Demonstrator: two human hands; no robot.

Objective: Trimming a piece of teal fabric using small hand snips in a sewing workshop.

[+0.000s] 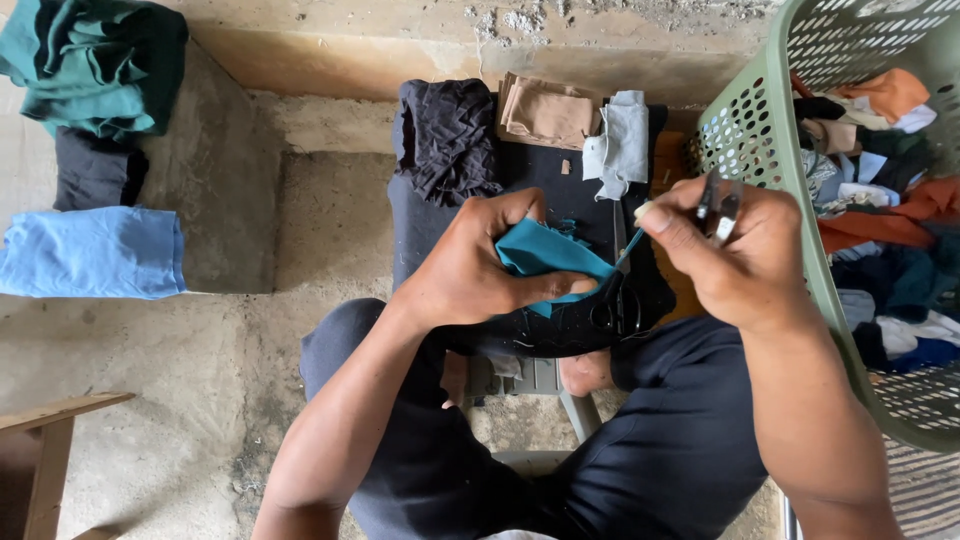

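Soft matt teal cloth scrap, small shiny metal snips, perforated smooth green plastic laundry basket, rough grainy concrete floor, crumpled matt black fabric

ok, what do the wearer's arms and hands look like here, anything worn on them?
Both forearms are bare right down to the wrists: no sleeves in view, no gloves. The left hand and right hand show no rings, watch or bands. Dark navy clothing covers the lap and legs below.
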